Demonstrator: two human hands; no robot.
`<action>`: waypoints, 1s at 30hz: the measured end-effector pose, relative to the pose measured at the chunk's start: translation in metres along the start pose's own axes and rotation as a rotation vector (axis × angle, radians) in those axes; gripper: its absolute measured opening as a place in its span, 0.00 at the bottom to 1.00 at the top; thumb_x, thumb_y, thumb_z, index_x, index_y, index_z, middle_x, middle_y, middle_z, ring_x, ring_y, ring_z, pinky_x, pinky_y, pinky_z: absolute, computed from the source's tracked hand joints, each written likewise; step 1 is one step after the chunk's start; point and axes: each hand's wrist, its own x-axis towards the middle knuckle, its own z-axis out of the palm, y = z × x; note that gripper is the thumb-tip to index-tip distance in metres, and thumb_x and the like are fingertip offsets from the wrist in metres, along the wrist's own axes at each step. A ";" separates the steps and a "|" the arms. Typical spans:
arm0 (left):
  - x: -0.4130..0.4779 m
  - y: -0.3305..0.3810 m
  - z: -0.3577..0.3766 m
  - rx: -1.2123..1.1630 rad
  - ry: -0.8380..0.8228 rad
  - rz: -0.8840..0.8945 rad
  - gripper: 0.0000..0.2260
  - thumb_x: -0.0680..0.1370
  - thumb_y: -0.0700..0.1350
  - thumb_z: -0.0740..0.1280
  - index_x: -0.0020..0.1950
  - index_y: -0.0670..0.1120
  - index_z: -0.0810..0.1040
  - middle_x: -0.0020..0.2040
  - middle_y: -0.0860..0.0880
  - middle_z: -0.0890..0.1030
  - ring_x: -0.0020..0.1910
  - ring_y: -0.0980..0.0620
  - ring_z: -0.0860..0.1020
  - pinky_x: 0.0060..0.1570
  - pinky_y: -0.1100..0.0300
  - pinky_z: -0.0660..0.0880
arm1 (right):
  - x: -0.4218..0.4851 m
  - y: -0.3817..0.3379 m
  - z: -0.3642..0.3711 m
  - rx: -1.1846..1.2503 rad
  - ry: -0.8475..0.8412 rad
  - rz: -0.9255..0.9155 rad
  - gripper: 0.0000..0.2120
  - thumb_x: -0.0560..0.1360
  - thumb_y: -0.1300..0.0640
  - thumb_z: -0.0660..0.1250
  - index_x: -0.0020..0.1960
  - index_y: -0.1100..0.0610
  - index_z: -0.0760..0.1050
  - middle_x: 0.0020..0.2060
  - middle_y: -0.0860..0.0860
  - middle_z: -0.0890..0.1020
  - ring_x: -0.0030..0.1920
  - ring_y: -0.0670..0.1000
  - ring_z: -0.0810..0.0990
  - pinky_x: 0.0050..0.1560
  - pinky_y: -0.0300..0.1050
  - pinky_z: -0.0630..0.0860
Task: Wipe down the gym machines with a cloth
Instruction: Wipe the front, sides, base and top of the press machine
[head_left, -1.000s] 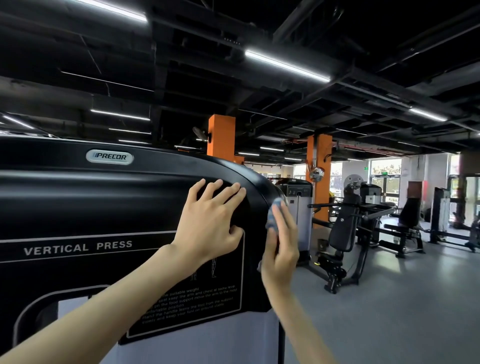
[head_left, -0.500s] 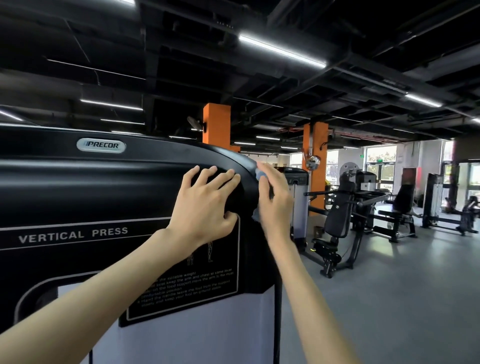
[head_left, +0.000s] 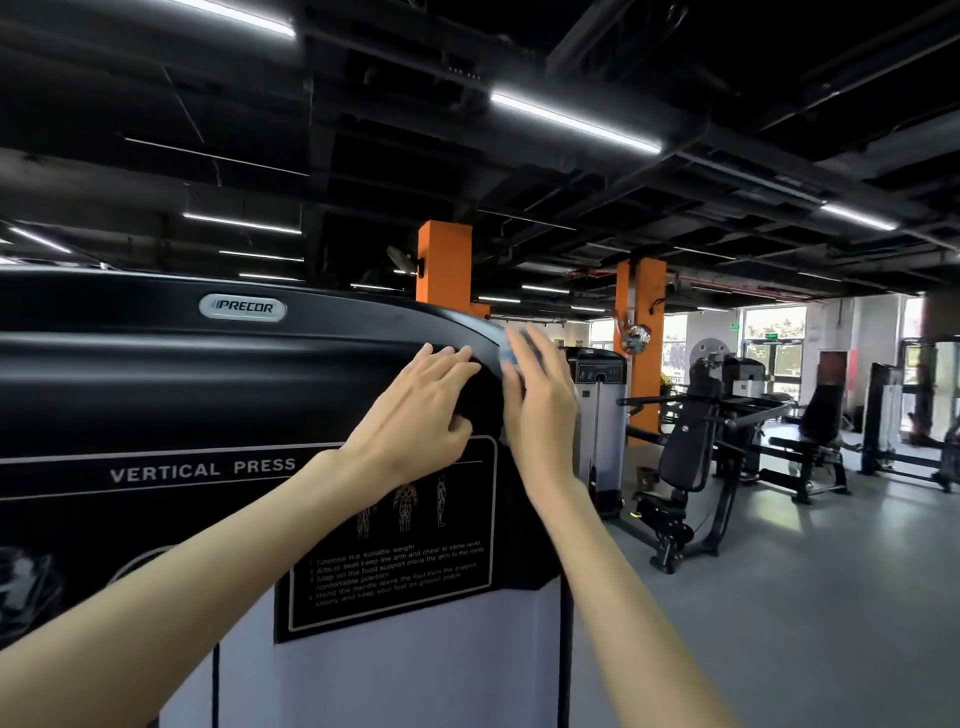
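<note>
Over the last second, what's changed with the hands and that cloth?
The right hand slid the blue cloth up the curved edge of the vertical press cover, from its side towards the top corner. The left hand stayed flat on the front of the cover.

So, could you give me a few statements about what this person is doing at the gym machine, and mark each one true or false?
1. The right hand presses a blue cloth against the rounded top corner of the black machine. True.
2. The left hand holds a spray bottle. False: it rests on the machine's cover and holds nothing.
3. The machine's white lettering reads LEG CURL. False: it reads VERTICAL PRESS.
4. Orange pillars stand behind the machine. True.
</note>
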 end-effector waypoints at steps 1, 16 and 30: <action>-0.002 -0.004 -0.004 -0.026 0.027 -0.002 0.26 0.75 0.38 0.62 0.74 0.40 0.68 0.76 0.43 0.65 0.77 0.48 0.59 0.74 0.64 0.40 | 0.010 -0.003 0.004 -0.047 -0.016 -0.024 0.16 0.80 0.62 0.64 0.67 0.58 0.75 0.66 0.56 0.75 0.68 0.55 0.72 0.65 0.49 0.73; -0.050 -0.053 -0.042 0.262 0.142 -0.089 0.21 0.75 0.47 0.55 0.62 0.41 0.79 0.64 0.45 0.79 0.63 0.48 0.77 0.72 0.54 0.55 | 0.018 -0.034 0.017 0.042 -0.141 -0.126 0.12 0.80 0.64 0.61 0.61 0.63 0.76 0.54 0.55 0.80 0.60 0.47 0.72 0.72 0.45 0.65; -0.085 -0.090 -0.065 0.340 0.193 -0.082 0.20 0.78 0.47 0.55 0.63 0.43 0.78 0.63 0.47 0.80 0.61 0.47 0.78 0.67 0.53 0.63 | 0.083 -0.022 0.006 -0.041 -0.654 -0.239 0.14 0.79 0.61 0.65 0.63 0.56 0.79 0.67 0.51 0.75 0.68 0.50 0.72 0.71 0.50 0.65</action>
